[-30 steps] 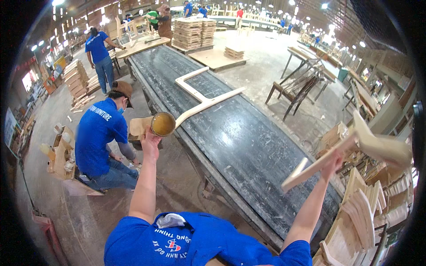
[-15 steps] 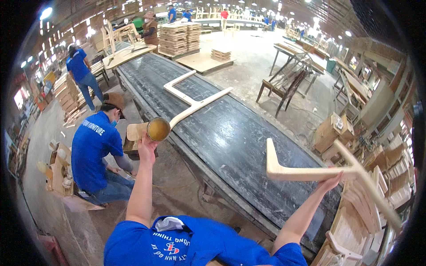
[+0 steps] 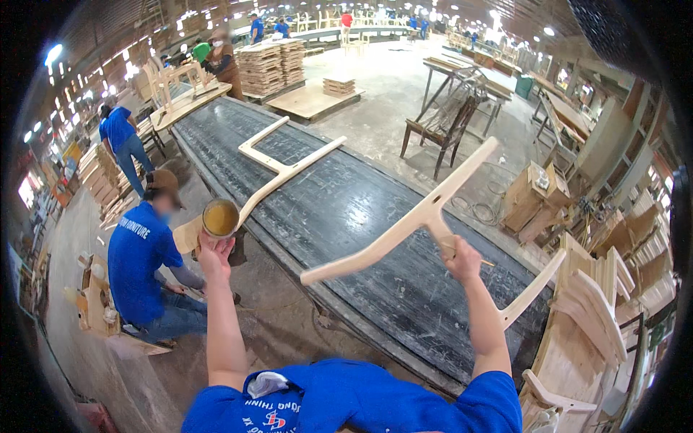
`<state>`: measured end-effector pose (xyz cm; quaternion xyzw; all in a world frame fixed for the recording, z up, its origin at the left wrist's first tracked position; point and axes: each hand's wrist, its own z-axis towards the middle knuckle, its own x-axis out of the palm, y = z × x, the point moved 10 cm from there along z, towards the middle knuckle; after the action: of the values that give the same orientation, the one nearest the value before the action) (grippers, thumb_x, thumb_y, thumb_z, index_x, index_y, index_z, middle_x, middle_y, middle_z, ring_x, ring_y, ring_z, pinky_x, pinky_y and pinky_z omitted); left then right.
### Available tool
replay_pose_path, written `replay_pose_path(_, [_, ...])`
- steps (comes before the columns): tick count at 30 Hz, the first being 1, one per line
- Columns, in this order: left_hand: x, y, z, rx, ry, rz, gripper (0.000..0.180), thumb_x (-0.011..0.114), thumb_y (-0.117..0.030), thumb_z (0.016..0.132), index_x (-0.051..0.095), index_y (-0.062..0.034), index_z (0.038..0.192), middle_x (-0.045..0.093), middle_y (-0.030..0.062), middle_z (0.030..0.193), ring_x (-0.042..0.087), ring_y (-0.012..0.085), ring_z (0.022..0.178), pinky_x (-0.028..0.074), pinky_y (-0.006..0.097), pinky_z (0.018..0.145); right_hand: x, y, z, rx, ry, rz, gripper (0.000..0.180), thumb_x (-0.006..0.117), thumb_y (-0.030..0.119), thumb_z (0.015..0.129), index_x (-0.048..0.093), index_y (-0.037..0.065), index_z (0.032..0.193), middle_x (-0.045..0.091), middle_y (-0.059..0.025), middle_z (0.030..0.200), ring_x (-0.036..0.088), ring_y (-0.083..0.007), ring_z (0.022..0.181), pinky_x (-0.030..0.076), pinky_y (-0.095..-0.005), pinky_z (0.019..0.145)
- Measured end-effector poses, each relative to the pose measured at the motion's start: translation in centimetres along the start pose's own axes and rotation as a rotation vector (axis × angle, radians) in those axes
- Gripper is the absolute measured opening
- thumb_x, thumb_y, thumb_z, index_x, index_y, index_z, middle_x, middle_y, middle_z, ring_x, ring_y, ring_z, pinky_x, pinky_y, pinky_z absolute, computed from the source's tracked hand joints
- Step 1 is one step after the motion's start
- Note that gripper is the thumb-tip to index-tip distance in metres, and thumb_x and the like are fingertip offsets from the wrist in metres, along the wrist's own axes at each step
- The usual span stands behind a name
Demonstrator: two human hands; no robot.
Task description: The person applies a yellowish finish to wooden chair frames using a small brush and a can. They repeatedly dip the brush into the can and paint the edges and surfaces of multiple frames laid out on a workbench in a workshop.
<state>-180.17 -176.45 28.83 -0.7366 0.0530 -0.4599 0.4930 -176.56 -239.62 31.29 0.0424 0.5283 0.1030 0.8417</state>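
Note:
A round cup [image 3: 220, 218] with yellowish-brown contents sits in my left hand [image 3: 214, 256], raised beside the black belt, fingers around its underside. My right hand [image 3: 462, 261] is closed around the crosspiece of a pale wooden chair frame part [image 3: 397, 229], which hangs over the belt. Its long curved leg points toward the left; its shorter arm [image 3: 534, 290] is on the right, partly behind my forearm. A thin stick [image 3: 488, 263] pokes out of the same fist; its other end is hidden. A similar wooden frame part [image 3: 289, 172] lies farther along the belt.
The black conveyor belt [image 3: 346, 209] runs from far left to near right. A seated co-worker in blue [image 3: 141, 252] is close on the left. Stacked wooden parts [image 3: 585, 325] stand at the right. A dark chair [image 3: 444, 137] stands beyond the belt.
My right hand has turned the frame part over, swinging its long leg from the right to the left across the belt. My left hand still holds the cup. The view has shifted somewhat.

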Motion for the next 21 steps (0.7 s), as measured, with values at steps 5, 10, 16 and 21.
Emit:
replay_pose_path(5, [3.2,3.8,-3.7,-0.040,0.123,0.233,0.035,0.047,-0.035,0.094,0.050,-0.0043,0.109,0.061,0.0098,0.096,0.064,0.0213,0.079,0.056,0.037,0.065,8.9,-3.4,-5.0,-0.037,0.259,0.011,0.047,0.067,0.034,0.069,0.048,0.007,0.102,0.059,-0.0124,0.087,0.060,-0.0323,0.081,0.048,-0.0431,0.067])
replay_pose_path(10, [10.4,8.5,-7.6,-0.031,0.302,0.349,0.035,0.047,-0.036,0.093,0.050,-0.0050,0.109,0.060,0.0086,0.095,0.063,0.0199,0.077,0.055,0.033,0.067,12.8,-4.5,-6.8,-0.084,0.432,-0.106,0.045,0.065,0.036,0.073,0.054,0.008,0.106,0.057,-0.0133,0.101,0.054,-0.0295,0.103,0.048,-0.0410,0.081])
replay_pose_path(16, [20.1,12.9,-10.9,0.039,0.502,0.550,0.032,0.050,-0.029,0.093,0.060,0.0000,0.102,0.062,0.0044,0.087,0.060,0.0116,0.074,0.051,0.027,0.067,-5.7,-2.9,2.5,-0.231,-0.245,0.489,0.030,0.045,0.025,0.092,0.059,0.002,0.080,0.055,-0.0075,0.070,0.047,-0.0223,0.064,0.040,-0.0309,0.062])
replay_pose_path(21, [28.0,15.0,-16.1,0.175,0.866,0.636,0.033,0.050,-0.028,0.093,0.062,0.0023,0.100,0.064,0.0044,0.088,0.059,0.0101,0.079,0.049,0.026,0.070,-10.3,-2.9,1.3,0.018,-0.108,1.470,0.019,0.050,0.017,0.092,0.058,0.001,0.084,0.056,-0.0035,0.068,0.049,-0.0098,0.058,0.040,-0.0221,0.055])
